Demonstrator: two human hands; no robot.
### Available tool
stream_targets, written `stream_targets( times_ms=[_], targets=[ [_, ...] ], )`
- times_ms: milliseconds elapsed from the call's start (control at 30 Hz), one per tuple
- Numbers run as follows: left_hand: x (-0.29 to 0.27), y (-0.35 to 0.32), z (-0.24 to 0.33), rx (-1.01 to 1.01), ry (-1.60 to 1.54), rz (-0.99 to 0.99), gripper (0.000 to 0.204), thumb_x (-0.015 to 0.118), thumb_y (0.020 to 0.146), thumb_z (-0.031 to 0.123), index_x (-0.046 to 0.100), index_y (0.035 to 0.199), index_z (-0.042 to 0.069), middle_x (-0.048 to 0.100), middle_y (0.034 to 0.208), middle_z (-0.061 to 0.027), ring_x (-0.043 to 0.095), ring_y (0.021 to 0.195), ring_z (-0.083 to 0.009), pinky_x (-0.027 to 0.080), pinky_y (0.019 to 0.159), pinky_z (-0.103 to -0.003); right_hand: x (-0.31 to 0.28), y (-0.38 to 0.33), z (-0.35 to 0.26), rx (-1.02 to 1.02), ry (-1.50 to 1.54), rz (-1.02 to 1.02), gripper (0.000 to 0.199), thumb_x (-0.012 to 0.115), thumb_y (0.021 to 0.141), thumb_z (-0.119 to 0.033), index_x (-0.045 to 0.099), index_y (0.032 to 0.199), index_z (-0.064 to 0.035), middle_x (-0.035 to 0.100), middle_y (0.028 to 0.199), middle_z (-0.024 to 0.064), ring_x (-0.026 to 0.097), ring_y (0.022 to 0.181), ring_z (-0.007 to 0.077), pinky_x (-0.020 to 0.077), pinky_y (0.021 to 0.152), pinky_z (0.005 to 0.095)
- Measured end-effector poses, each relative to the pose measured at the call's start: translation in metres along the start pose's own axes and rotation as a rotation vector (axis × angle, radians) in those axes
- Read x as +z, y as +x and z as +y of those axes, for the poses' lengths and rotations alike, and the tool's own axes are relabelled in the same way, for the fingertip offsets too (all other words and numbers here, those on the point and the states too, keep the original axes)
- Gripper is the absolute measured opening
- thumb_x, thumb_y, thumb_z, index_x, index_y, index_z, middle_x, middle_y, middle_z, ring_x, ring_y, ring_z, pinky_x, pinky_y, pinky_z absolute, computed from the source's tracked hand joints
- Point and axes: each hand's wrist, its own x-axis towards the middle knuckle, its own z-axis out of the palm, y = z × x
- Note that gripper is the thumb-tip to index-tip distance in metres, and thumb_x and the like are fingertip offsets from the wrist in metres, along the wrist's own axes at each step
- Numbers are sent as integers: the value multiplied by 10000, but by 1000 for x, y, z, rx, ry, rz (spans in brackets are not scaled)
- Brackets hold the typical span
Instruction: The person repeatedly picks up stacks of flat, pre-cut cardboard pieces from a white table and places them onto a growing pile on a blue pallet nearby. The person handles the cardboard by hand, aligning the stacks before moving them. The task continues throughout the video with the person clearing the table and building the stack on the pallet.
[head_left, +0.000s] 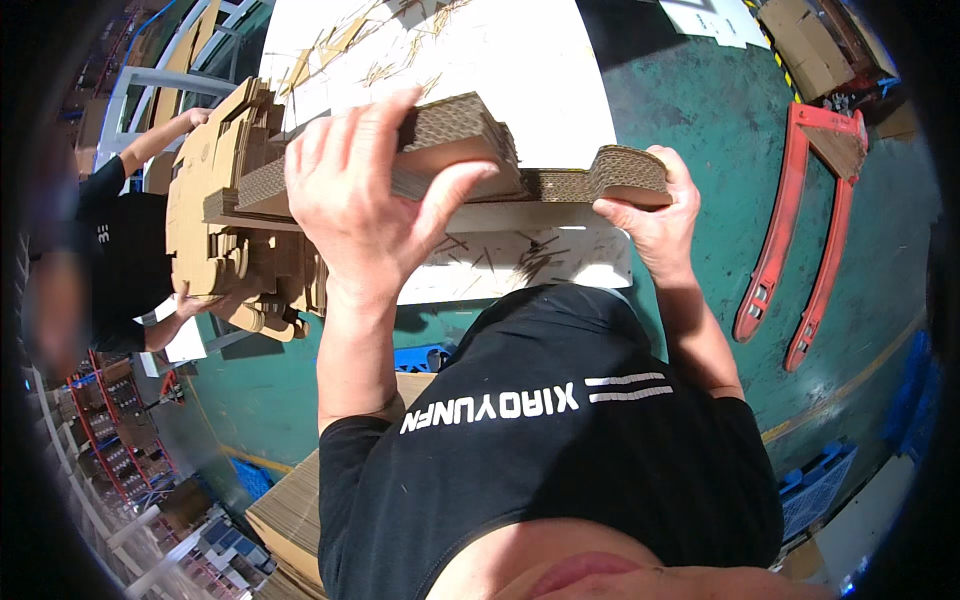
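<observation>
Fingers of the left hand (365, 190) and right hand (655, 215) clamp opposite ends of a thick brown stack of die-cut corrugated cardboard sheets (520, 170), held just above the white scrap-strewn table (540, 60); a red pallet jack (800, 230) stands well right of that table

**Crowded left, open right**

The stack of corrugated cardboard sheets (480, 165) spans the near edge of the white counter (520, 60), with both hands clamped on it: the left hand (365, 195) over its left part, the right hand (650, 215) at its right end. Beyond the stack, the counter top lies open toward its far edge, strewn only with thin cardboard slivers (500, 255). Off the counter's left edge, a second pile of die-cut cardboard (225, 200) and a co-worker's arms (150, 145) block the way. To the right, green floor (720, 130) gives free room as far as the red pallet jack (810, 220).
</observation>
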Motion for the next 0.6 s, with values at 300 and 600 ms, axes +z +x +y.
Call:
stream_targets(
  times_ms=[300, 600],
  targets=[
    [24, -4, -4, -51, 1, 239, 591, 824, 619, 492, 655, 1031, 102, 618, 840, -19, 575, 817, -208, 412, 752, -342, -6, -7, -8, 41, -184, -32, 419, 882, 628, -184, 560, 851, -34, 653, 796, 36, 615, 728, 91, 512, 653, 246],
    [-30, 33, 24, -28, -187, -548, 569, 857, 453, 71, 622, 970, 46, 646, 880, -87, 635, 849, -253, 501, 742, -332, -17, 4, -12, -31, -355, -252, 405, 892, 559, -158, 575, 788, -51, 616, 807, 25, 609, 730, 120, 502, 674, 271]
  ],
)
